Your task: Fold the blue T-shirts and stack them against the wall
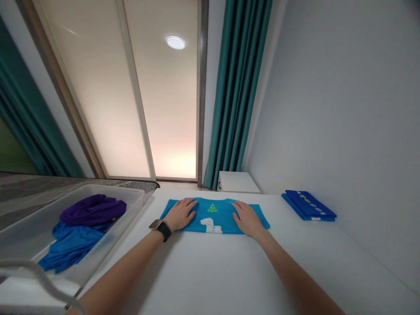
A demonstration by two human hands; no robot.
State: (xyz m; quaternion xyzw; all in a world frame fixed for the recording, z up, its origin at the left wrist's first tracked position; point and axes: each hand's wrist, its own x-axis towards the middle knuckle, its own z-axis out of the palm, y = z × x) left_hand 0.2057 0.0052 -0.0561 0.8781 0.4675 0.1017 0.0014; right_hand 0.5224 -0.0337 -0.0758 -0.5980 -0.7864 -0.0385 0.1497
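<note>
Two bare hands are laid open and palm-down, nothing grasped: the left hand [180, 214] and the right hand [247, 219] on either side of a folded teal T-shirt [213, 223], near the far edge of the white worktop [295, 262]. A folded blue cloth [308, 205] is placed toward the right; a purple garment [93, 210] and a blue garment [70, 247] are held in a clear plastic bin [108, 187] beyond the left edge.

A clear plastic bin [111, 189] holds a crumpled purple garment [93, 210] on top of bright blue cloth [72, 247]. Farther right, a folded dark blue garment [308, 205] lies on the tabletop [328, 258]. A teal curtain [238, 87] hangs beside a frosted window [131, 96], above a small white box [238, 182].
</note>
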